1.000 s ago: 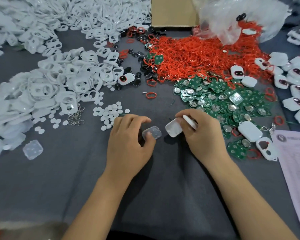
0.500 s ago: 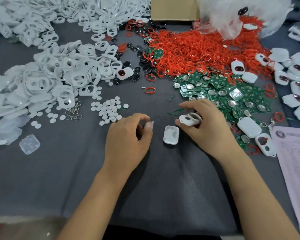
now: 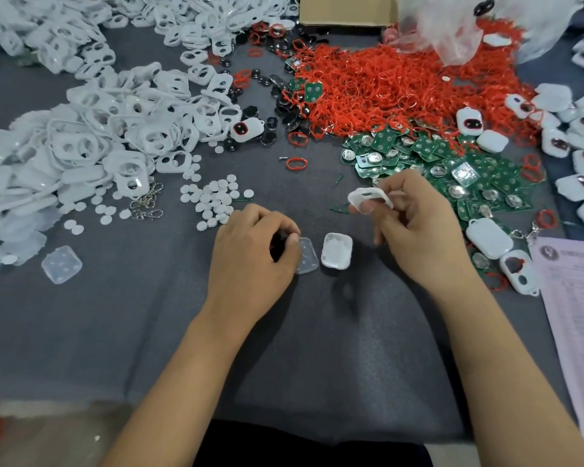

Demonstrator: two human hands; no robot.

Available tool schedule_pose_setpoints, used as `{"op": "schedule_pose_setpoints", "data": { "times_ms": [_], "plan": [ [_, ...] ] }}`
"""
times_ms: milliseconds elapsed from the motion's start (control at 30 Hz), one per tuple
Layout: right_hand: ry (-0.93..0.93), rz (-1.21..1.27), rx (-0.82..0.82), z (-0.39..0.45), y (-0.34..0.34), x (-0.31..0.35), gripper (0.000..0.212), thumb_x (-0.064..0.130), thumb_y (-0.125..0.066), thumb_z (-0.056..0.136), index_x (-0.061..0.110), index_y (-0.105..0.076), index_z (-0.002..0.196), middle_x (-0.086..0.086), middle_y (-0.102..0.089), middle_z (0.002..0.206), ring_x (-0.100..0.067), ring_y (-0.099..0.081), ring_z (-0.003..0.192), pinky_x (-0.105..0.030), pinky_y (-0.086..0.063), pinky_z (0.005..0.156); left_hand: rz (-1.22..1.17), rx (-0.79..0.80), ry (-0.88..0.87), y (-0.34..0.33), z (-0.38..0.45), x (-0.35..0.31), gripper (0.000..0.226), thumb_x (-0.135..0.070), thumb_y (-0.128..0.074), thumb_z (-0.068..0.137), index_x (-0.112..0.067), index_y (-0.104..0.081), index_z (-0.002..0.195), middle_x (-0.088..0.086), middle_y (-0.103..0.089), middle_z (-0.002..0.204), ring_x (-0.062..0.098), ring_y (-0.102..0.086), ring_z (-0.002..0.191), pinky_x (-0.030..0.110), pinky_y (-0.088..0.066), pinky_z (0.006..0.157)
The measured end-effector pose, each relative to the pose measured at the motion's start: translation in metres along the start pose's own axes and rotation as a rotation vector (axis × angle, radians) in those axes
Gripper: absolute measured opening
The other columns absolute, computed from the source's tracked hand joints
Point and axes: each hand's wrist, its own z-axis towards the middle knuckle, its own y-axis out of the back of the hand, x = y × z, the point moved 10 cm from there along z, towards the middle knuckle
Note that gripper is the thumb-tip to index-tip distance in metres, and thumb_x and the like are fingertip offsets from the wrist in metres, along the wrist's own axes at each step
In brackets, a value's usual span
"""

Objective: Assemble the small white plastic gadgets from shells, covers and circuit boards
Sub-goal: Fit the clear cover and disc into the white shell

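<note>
My right hand (image 3: 415, 227) pinches a white cover with cut-out holes (image 3: 368, 198) and holds it just above the grey cloth. A white shell (image 3: 336, 250) lies hollow side up on the cloth between my hands. My left hand (image 3: 250, 254) is curled beside it, and its thumb and fingers hold a clear plastic square (image 3: 307, 256) that lies flat against the cloth. Green circuit boards (image 3: 445, 160) lie heaped right behind my right hand.
White covers (image 3: 115, 129) pile up at the left, red rings (image 3: 385, 85) at the back. Small white discs (image 3: 216, 200) lie ahead of my left hand. Finished white gadgets (image 3: 580, 139) sit at the right, a paper sheet (image 3: 577, 298) at the right edge, another clear square (image 3: 61, 264) left.
My right hand set the white shell down on the cloth and lifted the cover up and to the right. My left hand turned the clear square and laid it flat.
</note>
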Motion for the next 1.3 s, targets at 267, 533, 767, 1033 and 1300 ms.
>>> {"op": "schedule_pose_setpoints", "data": {
  "times_ms": [267, 533, 767, 1033, 1300],
  "plan": [
    [-0.049, 0.188, 0.029, 0.002, 0.015, -0.008, 0.035, -0.004, -0.054, 0.097, 0.022, -0.076, 0.106, -0.002, -0.069, 0.063, -0.012, -0.054, 0.042, -0.022, -0.043, 0.041, -0.118, 0.157, -0.277, -0.008, -0.009, -0.032, 0.027, -0.032, -0.071, 0.090, -0.026, -0.072, 0.116, -0.009, -0.057, 0.123, 0.016, -0.047, 0.121, 0.031, -0.038, 0.107],
    [-0.066, 0.425, 0.287, -0.009, -0.004, 0.011, 0.043, 0.008, -0.058, 0.095, 0.013, -0.060, 0.138, 0.002, -0.073, 0.114, -0.018, -0.065, 0.087, -0.031, -0.056, 0.051, -0.085, 0.226, -0.361, -0.018, -0.013, -0.039, 0.017, -0.032, -0.079, 0.090, -0.021, -0.076, 0.102, -0.002, -0.062, 0.127, 0.023, -0.047, 0.124, 0.040, -0.041, 0.107],
    [-0.151, 0.461, 0.222, -0.006, 0.000, -0.001, 0.035, -0.003, -0.062, 0.098, 0.013, -0.057, 0.129, -0.005, -0.077, 0.107, -0.019, -0.075, 0.082, -0.031, -0.060, 0.051, -0.088, 0.214, -0.343, -0.017, -0.012, -0.038, 0.016, -0.031, -0.080, 0.088, -0.020, -0.071, 0.098, -0.004, -0.061, 0.123, 0.021, -0.047, 0.122, 0.035, -0.040, 0.107],
    [-0.120, 0.229, 0.176, -0.005, 0.004, -0.005, 0.013, 0.007, -0.073, 0.094, 0.015, -0.071, 0.104, -0.002, -0.072, 0.072, -0.014, -0.064, 0.058, -0.029, -0.055, 0.043, -0.067, 0.119, -0.209, -0.007, -0.006, -0.027, 0.028, -0.027, -0.064, 0.083, -0.024, -0.065, 0.111, -0.013, -0.060, 0.118, 0.017, -0.048, 0.119, 0.035, -0.039, 0.105],
    [-0.119, 0.065, 0.209, -0.006, -0.005, -0.008, 0.013, 0.014, -0.081, 0.090, 0.019, -0.070, 0.096, -0.006, -0.067, 0.064, -0.015, -0.056, 0.044, -0.026, -0.046, 0.039, -0.096, 0.065, -0.115, -0.003, -0.003, -0.016, 0.027, -0.019, -0.062, 0.083, -0.020, -0.066, 0.110, -0.013, -0.061, 0.107, 0.011, -0.046, 0.108, 0.031, -0.042, 0.098]
  ]
}}
